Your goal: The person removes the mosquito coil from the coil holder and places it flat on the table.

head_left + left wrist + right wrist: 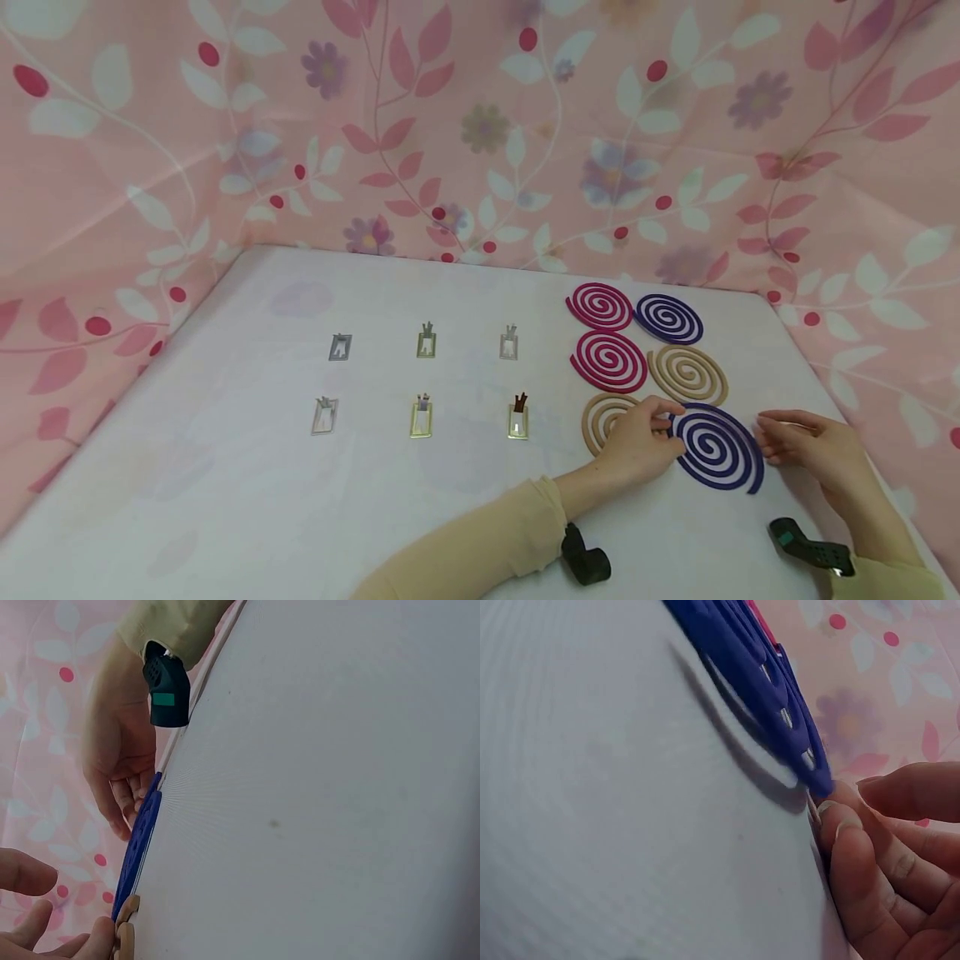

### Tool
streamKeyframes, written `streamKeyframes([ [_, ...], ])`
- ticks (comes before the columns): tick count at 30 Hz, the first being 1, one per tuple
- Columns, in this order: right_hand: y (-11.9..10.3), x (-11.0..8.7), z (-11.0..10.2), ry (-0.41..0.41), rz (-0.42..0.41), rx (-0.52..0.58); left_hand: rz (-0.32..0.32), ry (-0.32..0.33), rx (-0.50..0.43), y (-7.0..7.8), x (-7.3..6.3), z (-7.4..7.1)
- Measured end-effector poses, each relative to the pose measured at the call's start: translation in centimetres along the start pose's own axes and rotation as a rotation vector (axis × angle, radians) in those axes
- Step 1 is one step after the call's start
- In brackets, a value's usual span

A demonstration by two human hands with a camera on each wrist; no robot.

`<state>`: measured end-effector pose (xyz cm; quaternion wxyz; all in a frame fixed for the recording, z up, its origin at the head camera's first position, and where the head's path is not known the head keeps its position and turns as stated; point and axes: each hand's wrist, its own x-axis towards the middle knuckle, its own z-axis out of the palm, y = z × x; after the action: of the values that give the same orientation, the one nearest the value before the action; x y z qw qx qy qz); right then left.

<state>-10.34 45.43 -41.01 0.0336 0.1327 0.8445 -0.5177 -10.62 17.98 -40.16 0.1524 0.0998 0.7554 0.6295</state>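
A blue mosquito coil (712, 447) lies at the near right of the white table. At its left edge is my left hand (637, 442), fingers touching or very near the rim; in the left wrist view its thumb (26, 871) stands apart from the fingers. My right hand (817, 450) is at the coil's right side. In the right wrist view its fingertips (840, 821) meet the coil's edge, with the thumb away from them. A shadow shows under part of the blue coil (757, 697) there. My left hand partly hides a tan coil (597, 417).
Behind lie two magenta coils (609, 361), a second blue coil (669, 318) and another tan coil (687, 375). Left of them, several small metal coil stands (422, 419) stand in two rows. Pink floral cloth (480, 125) surrounds the white table (247, 467).
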Motion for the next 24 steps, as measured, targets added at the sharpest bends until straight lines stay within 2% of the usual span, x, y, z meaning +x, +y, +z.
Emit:
streamKeyframes([
  [7, 0.05, -0.01, -0.05, -0.007, -0.031, 0.024, -0.01, 0.006, -0.029, -0.06, 0.15, 0.1],
  [16, 0.36, -0.15, -0.15, 0.015, 0.009, 0.004, -0.007, -0.005, -0.044, -0.18, 0.27, 0.23],
  [20, 0.43, -0.05, -0.25, -0.001, -0.003, 0.057, -0.021, 0.003, -0.06, -0.07, 0.21, 0.18],
  [24, 0.26, 0.09, -0.2, -0.005, -0.009, 0.048, -0.005, -0.001, -0.074, -0.19, 0.24, -0.07],
])
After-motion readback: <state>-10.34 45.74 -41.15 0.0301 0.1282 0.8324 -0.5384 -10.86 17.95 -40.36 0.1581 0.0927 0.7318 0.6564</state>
